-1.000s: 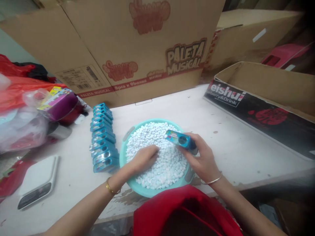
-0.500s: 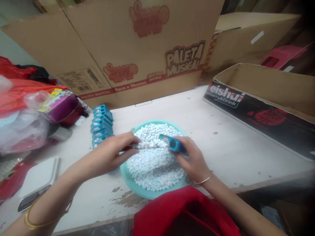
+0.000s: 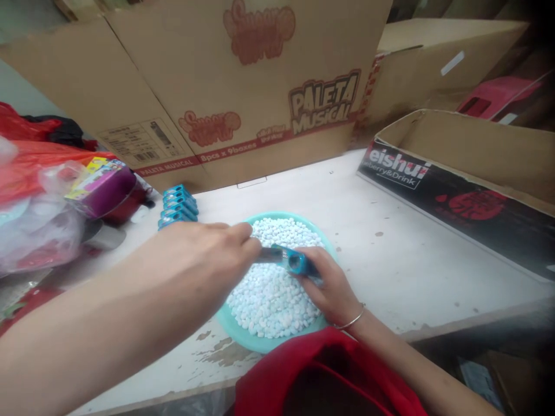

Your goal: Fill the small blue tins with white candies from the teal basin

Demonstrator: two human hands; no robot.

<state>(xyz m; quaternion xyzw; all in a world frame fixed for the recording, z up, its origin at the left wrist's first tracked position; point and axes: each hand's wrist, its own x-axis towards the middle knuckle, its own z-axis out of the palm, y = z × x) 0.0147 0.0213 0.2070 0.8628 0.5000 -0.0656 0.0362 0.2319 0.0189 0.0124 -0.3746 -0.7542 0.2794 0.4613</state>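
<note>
The left hand (image 3: 228, 248) is curled, its back upward, left of and near the right hand (image 3: 332, 286). The right hand is bent in a grip.

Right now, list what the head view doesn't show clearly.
Head view:
Near end of the row of blue boxes: behind the left forearm.
Grey piece at the left hand: blurred.
Lettering on the held blue box: too small.
Floor of the black carton: behind its front wall; right end cut off by the edge.

bowl (image 3: 243, 340) pt hidden, blk box (image 3: 433, 184) cropped
</note>
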